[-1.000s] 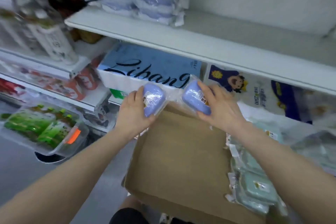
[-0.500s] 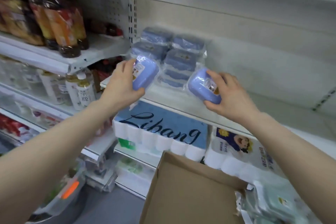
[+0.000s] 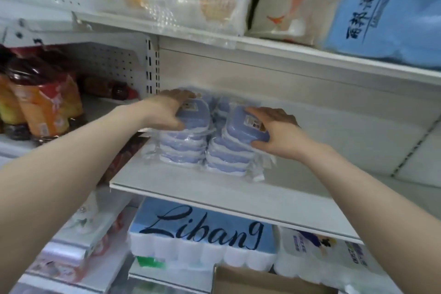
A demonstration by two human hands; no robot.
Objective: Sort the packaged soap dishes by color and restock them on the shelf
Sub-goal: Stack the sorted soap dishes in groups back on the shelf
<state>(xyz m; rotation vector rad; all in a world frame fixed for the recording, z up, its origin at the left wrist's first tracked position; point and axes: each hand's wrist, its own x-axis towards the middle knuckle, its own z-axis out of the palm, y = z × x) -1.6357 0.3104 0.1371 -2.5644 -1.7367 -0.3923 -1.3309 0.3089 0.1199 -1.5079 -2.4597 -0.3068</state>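
left hand point(image 3: 167, 112) and right hand point(image 3: 276, 131) each grip a blue soap dish atop 2 shelf stacks point(image 3: 205, 150).

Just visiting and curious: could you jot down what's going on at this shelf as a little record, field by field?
place: white shop shelf
goods: blue packaged soap dishes in two side-by-side stacks, left stack, right stack
left hand: grip on the top dish of the left stack
right hand: grip on the top dish of the right stack
shelf below: Libang tissue pack
to the left: orange-labelled bottles
bottom edge: cardboard box
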